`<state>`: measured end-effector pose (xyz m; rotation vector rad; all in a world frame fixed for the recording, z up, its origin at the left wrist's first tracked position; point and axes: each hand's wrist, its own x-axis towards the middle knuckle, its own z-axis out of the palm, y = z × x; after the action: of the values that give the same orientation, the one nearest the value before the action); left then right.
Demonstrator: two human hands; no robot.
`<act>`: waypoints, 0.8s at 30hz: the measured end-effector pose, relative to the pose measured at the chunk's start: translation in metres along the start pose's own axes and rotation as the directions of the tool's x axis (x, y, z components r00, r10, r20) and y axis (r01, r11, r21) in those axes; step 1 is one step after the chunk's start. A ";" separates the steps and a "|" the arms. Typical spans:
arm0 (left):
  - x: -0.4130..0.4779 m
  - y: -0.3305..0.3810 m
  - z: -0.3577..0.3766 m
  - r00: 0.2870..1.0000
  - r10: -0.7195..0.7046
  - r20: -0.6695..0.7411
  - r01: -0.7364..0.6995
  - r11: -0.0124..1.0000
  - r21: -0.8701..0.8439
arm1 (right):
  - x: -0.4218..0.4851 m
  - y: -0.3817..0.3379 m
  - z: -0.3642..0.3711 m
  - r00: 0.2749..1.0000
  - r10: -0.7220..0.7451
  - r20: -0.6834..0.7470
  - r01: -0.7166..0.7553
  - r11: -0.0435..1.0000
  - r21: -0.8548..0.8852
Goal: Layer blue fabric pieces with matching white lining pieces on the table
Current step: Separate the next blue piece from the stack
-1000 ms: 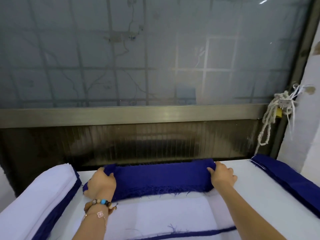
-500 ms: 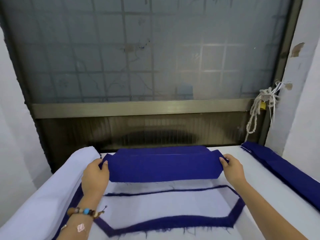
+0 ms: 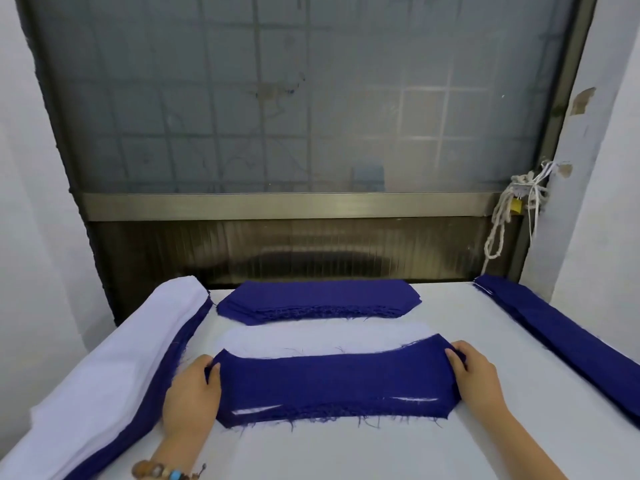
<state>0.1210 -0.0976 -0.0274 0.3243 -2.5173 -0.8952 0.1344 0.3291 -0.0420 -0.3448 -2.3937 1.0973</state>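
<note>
Now, with left hand (image 3: pixel 192 393) and right hand (image 3: pixel 476 379) pinching the blue fabric piece (image 3: pixel 332 386) at its ends, pull taut, square edges to the white lining piece (image 3: pixel 325 337) beneath.

I'm at a white-covered cutting table (image 3: pixel 346 455) in a small garment workshop. Identical cut blue panels (image 3: pixel 318 299) sit stacked at the far edge. A thick pile of white lining (image 3: pixel 104 368) runs along my left and folded blue cloth (image 3: pixel 561 337) along my right. My left hand (image 3: pixel 192 393) and right hand (image 3: pixel 474 379) pinch a frayed blue piece (image 3: pixel 332 382) over a white piece (image 3: pixel 329 337). Bare walls flank a frosted, grilled window (image 3: pixel 294 98).
</note>
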 end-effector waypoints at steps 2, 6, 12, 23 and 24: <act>-0.002 -0.001 0.001 1.000 -0.006 0.019 0.007 1.000 -0.008 | -0.001 0.001 0.000 1.000 0.002 -0.011 -0.002 1.000 0.000; 0.000 -0.004 -0.001 0.997 -0.080 0.021 0.081 0.994 -0.067 | -0.001 -0.002 0.000 0.998 0.064 -0.002 -0.064 0.997 0.042; -0.003 -0.003 -0.002 0.999 -0.028 0.016 0.029 0.998 -0.047 | -0.004 -0.007 -0.001 0.998 0.056 -0.004 -0.056 0.998 -0.042; -0.008 0.005 -0.004 0.973 0.227 0.045 -0.231 0.962 0.148 | -0.014 -0.013 0.002 0.968 -0.249 0.034 0.245 0.902 -0.355; -0.008 0.005 -0.004 0.972 0.231 0.039 -0.234 0.964 0.129 | -0.014 -0.014 0.002 0.965 -0.258 0.045 0.257 0.898 -0.356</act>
<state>0.1300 -0.0932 -0.0242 0.0562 -2.5753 -0.6458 0.1446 0.3133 -0.0371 -0.1396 -2.5440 0.5374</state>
